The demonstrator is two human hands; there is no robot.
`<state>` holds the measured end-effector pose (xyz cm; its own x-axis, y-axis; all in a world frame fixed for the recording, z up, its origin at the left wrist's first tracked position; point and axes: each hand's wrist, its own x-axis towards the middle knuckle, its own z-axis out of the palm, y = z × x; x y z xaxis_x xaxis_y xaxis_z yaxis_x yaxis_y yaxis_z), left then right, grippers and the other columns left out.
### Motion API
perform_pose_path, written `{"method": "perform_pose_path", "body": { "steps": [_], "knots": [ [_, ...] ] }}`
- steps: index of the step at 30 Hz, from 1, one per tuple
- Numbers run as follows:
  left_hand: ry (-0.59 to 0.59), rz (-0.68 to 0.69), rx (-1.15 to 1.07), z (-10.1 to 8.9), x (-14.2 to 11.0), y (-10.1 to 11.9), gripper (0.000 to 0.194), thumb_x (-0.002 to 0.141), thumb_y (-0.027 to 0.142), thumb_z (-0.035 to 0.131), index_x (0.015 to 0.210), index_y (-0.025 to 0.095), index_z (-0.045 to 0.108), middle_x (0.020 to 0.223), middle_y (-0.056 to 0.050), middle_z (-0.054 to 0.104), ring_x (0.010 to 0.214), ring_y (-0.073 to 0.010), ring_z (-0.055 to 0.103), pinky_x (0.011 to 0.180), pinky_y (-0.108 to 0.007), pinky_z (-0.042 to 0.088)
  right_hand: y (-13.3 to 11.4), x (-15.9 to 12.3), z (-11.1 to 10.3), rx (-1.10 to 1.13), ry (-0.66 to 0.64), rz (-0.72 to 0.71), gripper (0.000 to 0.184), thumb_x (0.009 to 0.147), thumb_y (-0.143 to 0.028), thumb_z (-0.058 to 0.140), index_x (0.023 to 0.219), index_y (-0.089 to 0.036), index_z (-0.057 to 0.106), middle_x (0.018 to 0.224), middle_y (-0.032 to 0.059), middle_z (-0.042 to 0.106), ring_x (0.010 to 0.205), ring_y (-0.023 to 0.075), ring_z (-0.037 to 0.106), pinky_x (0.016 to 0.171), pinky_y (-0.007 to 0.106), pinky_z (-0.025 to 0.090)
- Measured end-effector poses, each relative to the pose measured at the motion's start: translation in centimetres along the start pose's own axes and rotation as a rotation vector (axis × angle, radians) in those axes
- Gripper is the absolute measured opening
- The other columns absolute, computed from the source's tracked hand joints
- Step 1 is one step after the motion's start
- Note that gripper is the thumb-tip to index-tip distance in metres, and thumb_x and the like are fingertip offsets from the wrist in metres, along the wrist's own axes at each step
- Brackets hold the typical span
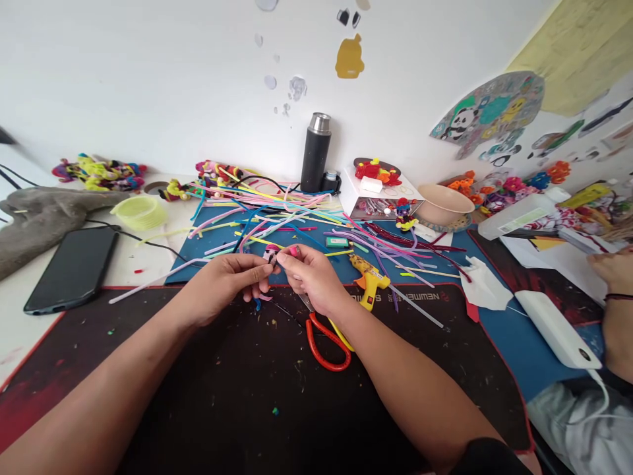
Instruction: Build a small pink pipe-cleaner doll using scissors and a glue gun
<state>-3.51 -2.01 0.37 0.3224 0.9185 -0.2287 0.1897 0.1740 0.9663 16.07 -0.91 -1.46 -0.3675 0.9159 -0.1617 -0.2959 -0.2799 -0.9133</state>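
A small pipe-cleaner doll (pixel 271 250) with a pink top and dark parts is held up between my two hands, above the near edge of the pipe-cleaner pile. My left hand (pixel 236 277) pinches it from the left with thumb and fingers. From the right, my right hand (pixel 314 274) closes on it with thumb and forefinger; a pink piece shows by that forefinger. Fingers cover much of the doll. Red-handled scissors (pixel 330 361) lie on the dark mat under my right wrist, blades partly hidden. A yellow glue gun (pixel 370 280) lies just right of my right hand.
Loose pipe cleaners (pixel 277 206) spread across the blue mat. Behind them stand a black thermos (pixel 315 155), a white box (pixel 376 198) and a beige bowl (pixel 445 206). A phone (pixel 74 269) lies left. At right are a white power bank (pixel 558 328) and another person's arm (pixel 618 310).
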Motion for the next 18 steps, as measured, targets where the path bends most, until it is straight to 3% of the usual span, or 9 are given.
{"method": "perform_pose_path", "body": {
  "steps": [8,14,18],
  "knots": [
    [0.002,0.001,0.029,0.16,-0.09,0.28,0.053,0.077,0.073,0.080,0.070,0.020,0.075,0.071,-0.007,0.076,0.059,-0.0165,0.062,0.055,-0.027,0.050,-0.02,0.03,0.01,-0.042,0.029,-0.004,0.041,0.078,-0.053,0.087,0.087,-0.021,0.062,0.059,-0.0104,0.044,0.047,0.0065,0.029,0.045,0.026,0.015],
    [-0.022,-0.021,-0.010,0.24,-0.12,0.29,0.052,0.075,0.071,0.084,0.069,0.020,0.076,0.070,-0.006,0.075,0.059,-0.0160,0.062,0.054,-0.026,0.049,0.14,0.07,-0.02,-0.062,-0.006,0.016,0.045,0.076,-0.054,0.089,0.093,-0.019,0.066,0.076,-0.0024,0.066,0.047,0.0047,0.032,0.045,0.025,0.016],
    [-0.014,-0.019,-0.030,0.18,-0.03,-0.04,0.048,0.077,0.066,0.085,0.071,0.020,0.076,0.071,-0.006,0.075,0.059,-0.0150,0.061,0.055,-0.026,0.050,0.10,-0.06,0.01,-0.066,-0.016,0.015,0.044,0.077,-0.053,0.089,0.093,-0.019,0.066,0.072,-0.0053,0.060,0.047,0.0049,0.031,0.045,0.025,0.016]
  ]
}}
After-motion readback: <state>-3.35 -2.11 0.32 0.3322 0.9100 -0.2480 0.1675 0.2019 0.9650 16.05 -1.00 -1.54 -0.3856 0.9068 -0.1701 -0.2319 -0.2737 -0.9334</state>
